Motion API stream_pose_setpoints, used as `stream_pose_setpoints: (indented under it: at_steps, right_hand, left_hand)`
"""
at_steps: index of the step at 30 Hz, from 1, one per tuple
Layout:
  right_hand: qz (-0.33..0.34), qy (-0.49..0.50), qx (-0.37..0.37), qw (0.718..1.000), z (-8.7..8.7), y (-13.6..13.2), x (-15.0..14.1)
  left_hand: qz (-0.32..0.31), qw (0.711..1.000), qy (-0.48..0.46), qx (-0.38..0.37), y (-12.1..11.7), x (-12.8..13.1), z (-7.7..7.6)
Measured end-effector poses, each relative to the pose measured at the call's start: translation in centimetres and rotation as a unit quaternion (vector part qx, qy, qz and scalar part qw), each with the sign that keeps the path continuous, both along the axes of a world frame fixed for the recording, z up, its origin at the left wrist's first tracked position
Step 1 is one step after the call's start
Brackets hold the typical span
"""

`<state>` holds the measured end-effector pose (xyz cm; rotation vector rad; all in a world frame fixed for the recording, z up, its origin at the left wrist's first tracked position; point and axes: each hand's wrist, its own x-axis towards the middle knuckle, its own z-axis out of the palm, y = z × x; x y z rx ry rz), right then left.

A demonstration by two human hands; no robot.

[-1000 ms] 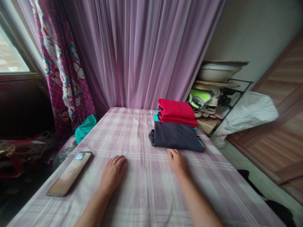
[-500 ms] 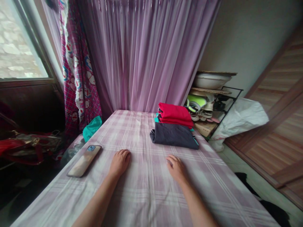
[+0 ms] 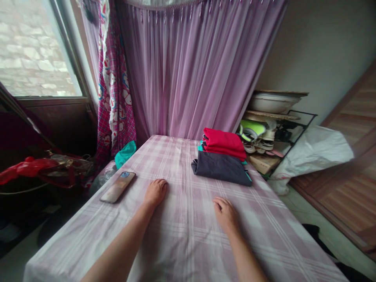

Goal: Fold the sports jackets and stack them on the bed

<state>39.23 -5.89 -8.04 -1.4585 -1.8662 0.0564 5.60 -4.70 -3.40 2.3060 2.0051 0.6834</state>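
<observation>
In the head view, the table under its checked tablecloth [image 3: 188,235] ran away from me, its far edge ending at the purple curtain [image 3: 188,70]. The left edge slanted forward past the phone [image 3: 118,188], which lay near it, and past a turquoise bundle [image 3: 125,154] just beside the table's far left side. Along the right edge, beyond the table, stood a rack [image 3: 302,124] of shoes, with a white bag [image 3: 320,150] next to it. The widest open stretch of cloth lay between my two hands and on toward the curtain, left of the clothes; more cloth spread to the right of my right arm.

My left hand [image 3: 156,192] rested palm down, fingers together and slightly bent, holding nothing, with the phone to its left, near but apart. My right hand [image 3: 226,211] was loosely curled and narrow, with nothing visible in it, and lay a little closer to me than the left. The dark folded garment [image 3: 221,168] lay straight ahead of my right hand, near but not touching. The red folded garments [image 3: 225,143] were stacked just beyond it, with turquoise cloth showing at their sides.
</observation>
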Motion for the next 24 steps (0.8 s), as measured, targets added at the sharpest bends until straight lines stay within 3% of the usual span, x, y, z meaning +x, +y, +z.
stream_pose_setpoints:
  at_steps: [24]
  right_hand:
    - [0.013, 0.050, -0.020, 0.998, 1.2, -0.5, -0.2]
  left_hand:
    - [0.000, 1.000, -0.012, 0.006, 0.4, -0.2, -0.4]
